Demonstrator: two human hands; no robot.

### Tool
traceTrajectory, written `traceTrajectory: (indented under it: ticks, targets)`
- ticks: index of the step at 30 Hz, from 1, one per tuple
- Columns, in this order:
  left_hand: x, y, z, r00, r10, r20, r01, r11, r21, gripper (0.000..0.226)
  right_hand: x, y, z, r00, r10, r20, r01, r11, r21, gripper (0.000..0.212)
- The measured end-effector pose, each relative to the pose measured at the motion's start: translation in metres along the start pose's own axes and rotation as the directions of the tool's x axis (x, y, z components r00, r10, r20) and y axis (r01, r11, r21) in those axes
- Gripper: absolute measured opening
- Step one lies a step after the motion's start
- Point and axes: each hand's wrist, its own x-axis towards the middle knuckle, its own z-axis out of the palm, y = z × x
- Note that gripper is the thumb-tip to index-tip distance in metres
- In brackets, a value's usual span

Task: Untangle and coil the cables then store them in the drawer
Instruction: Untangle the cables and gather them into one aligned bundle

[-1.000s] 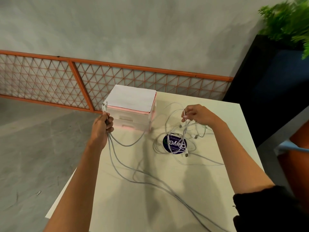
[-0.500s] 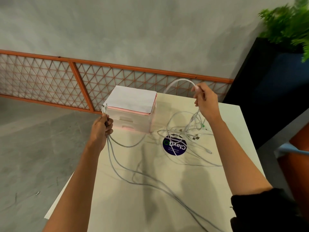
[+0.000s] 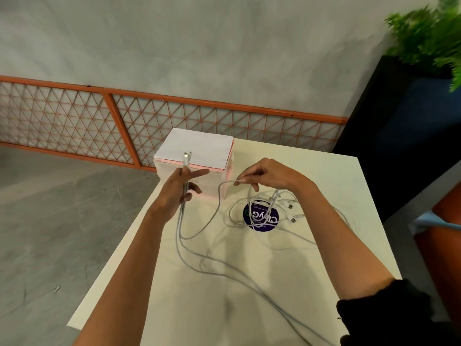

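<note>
Gripping a bundle of grey-white cable strands [image 3: 178, 228], the left hand [image 3: 178, 193] has its lower fingers curled round them while the index finger sticks out straight to the right. Two plugs [image 3: 187, 157] stand up above this hand, in front of the top of the drawer unit [image 3: 199, 148]. The right hand [image 3: 272, 174] hovers above the table [image 3: 311, 270], thumb and forefinger pinching a single cable [image 3: 219, 196], the other fingers loosely bent. From that pinch the cable drops, sags in a loop just over the tabletop and rises to the left hand.

Below the right hand lies the cable tangle [image 3: 279, 203], a loose heap of white loops and several plug ends resting on the table and partly covering a round dark sticker [image 3: 260, 217]. From the left hand, long strands trail across the table toward its near right edge.

The drawer unit, white with pink edging, sits at the table's far left corner; the left hand hides part of its front, and I cannot tell how its drawers stand. A black sleeve [image 3: 389, 313] covers the right upper arm. Behind the table runs an orange lattice fence [image 3: 74, 121] along a grey wall, and a green plant [image 3: 429, 38] stands in a dark planter [image 3: 399, 133] at the far right.
</note>
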Motion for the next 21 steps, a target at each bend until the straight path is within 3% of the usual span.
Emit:
traceTrajectory:
  ticks: [6,8,12,16,21]
  targets:
    - [-0.005,0.002,0.031,0.983,-0.089,0.158,0.070,0.989,0.127,0.025,0.003,-0.006,0.008,1.000,0.009,-0.024,-0.006,0.990,0.138,0.015]
    - [-0.005,0.001,0.031,0.989,-0.089,0.121,0.079,0.993,0.085,0.027,0.001,0.005,0.009,0.999,0.049,-0.011,-0.047,0.990,0.135,0.021]
    - [-0.001,0.003,0.021,0.998,-0.054,0.042,0.054,0.999,0.007,0.031,-0.012,0.044,0.024,0.986,0.149,-0.077,-0.155,0.985,-0.082,0.025]
    - [0.005,0.004,0.007,0.998,-0.054,-0.015,0.054,0.998,0.023,0.033,-0.027,0.069,0.037,0.929,0.185,-0.319,-0.164,0.982,0.093,0.021]
    - [0.006,-0.002,-0.002,0.997,-0.047,-0.053,0.048,0.999,0.020,0.031,-0.031,0.075,0.024,0.941,0.216,-0.260,-0.203,0.976,0.073,0.025]
